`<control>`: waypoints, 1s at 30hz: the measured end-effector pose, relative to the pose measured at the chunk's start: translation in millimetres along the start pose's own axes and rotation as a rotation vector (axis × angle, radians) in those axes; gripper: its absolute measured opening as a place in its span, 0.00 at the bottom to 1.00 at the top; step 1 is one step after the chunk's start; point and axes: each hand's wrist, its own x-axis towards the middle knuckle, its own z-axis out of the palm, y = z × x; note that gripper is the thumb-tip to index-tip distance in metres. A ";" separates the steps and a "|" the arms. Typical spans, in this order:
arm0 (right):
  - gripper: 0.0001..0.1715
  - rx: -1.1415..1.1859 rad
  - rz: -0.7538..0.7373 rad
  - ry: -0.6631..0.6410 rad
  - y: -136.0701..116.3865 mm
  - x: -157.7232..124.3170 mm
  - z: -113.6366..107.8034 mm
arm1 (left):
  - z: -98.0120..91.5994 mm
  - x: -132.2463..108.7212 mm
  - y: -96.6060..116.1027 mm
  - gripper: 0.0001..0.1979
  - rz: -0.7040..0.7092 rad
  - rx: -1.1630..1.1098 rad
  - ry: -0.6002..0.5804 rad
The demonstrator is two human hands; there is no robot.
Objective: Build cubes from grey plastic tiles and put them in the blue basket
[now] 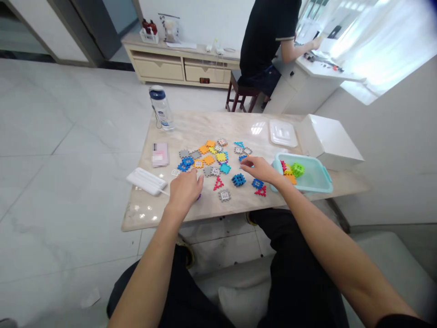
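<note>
My left hand (pixel 184 187) is low over the left part of the table, thumb and index finger apart, its other fingers partly hidden. A purple piece (pixel 199 197) shows at its edge, and an orange piece with a white window (pixel 198 164) lies just beyond the fingertips. My right hand (pixel 261 169) reaches in with thumb and fingers slightly parted beside a blue toothed piece (pixel 242 158); no held piece is visible. Between my hands lie a blue assembled block (pixel 238 180), a red triangular piece (pixel 218 183), a turquoise piece (pixel 225 168) and a grey window piece (pixel 224 195).
A light-blue bin (pixel 319 175) with several colourful pieces stands at the right, near a white box (pixel 332 141) and a clear lid (pixel 283 133). A water bottle (pixel 162 109), pink booklet (pixel 160 155) and white power bank (pixel 146 181) are at left. Another person (pixel 264 43) sits beyond.
</note>
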 end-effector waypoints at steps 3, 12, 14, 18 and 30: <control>0.15 -0.054 0.034 -0.037 15.2 -8.1 3.9 | 1.6 -1.5 -2.2 0.25 -0.020 0.012 -0.024; 0.16 -0.268 0.256 0.128 27.7 -4.5 -28.2 | -4.5 0.1 1.0 0.22 -0.004 -0.094 -0.011; 0.14 -0.250 0.209 0.027 25.5 -7.3 -22.2 | -7.0 0.4 6.0 0.21 0.009 -0.104 0.003; 0.15 -0.220 0.164 -0.076 26.4 -11.8 -19.4 | -7.0 4.6 11.7 0.23 -0.019 -0.101 -0.022; 0.20 -0.229 0.103 0.166 59.5 -1.2 -30.7 | 19.9 13.9 28.2 0.19 0.513 -0.155 -0.081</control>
